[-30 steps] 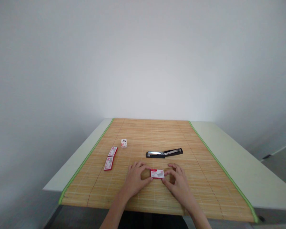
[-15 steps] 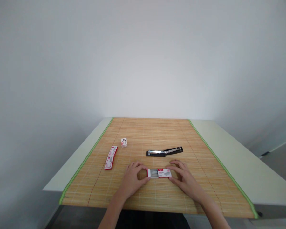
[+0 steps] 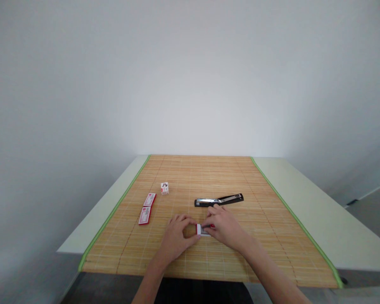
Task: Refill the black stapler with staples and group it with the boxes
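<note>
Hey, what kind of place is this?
Likely a home or office desk by a bare white wall: a bamboo mat over a pale tabletop, an opened black stapler, two spare staple packs, and a staple box in the left hand.

- Our left hand (image 3: 176,238) rests knuckles up; its fingers (image 3: 184,219) arch forward and the thumb is drawn in beneath them, tips pinched close; the wrist is straight
- Our right hand (image 3: 225,227) lies palm down, angled inward; its curled fingertips (image 3: 209,221) sit just beside the left fingertips; the thumb is hidden under the fingers, so we cannot tell its grip
- Our left forearm (image 3: 149,280) and right forearm (image 3: 269,276) are bare; they converge towards the fingers, the right slanting more
</note>
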Tool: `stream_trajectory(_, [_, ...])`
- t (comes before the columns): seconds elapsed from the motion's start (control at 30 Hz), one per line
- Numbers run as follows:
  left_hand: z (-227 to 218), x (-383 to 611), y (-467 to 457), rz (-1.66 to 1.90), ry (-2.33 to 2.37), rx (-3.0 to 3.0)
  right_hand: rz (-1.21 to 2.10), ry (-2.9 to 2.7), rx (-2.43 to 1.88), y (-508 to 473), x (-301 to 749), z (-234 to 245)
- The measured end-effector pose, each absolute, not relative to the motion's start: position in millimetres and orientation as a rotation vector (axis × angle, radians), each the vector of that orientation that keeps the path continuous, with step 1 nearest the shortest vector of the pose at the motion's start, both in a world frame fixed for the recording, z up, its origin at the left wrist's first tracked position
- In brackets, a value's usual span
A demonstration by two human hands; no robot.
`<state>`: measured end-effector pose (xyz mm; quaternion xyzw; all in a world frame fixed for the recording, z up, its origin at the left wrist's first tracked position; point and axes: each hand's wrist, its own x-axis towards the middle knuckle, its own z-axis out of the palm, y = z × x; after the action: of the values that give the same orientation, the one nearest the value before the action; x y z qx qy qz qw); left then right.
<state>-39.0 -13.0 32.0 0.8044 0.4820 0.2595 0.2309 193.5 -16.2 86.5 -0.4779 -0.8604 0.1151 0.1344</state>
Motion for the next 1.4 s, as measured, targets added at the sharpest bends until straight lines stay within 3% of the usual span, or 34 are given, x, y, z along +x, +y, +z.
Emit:
stream_trajectory(0.4, [34, -37, -13, 0.723, 1.321, 2.197, 0.205, -2.732, -1.328, -3, 179, 89])
stream_trajectory(0.7, [32, -38, -13, 0.730, 1.328, 2.185, 0.602, -2.414, -1.386, 2, 197, 84])
stream_trajectory(1.03, [31, -38, -13, 0.728, 1.327, 2.184, 1.154, -1.669, -1.539, -24, 228, 54])
stream_trajectory(1.4, [32, -38, -13, 0.731, 1.329, 2.186, 1.161, -1.581, -1.619, -26, 239, 44])
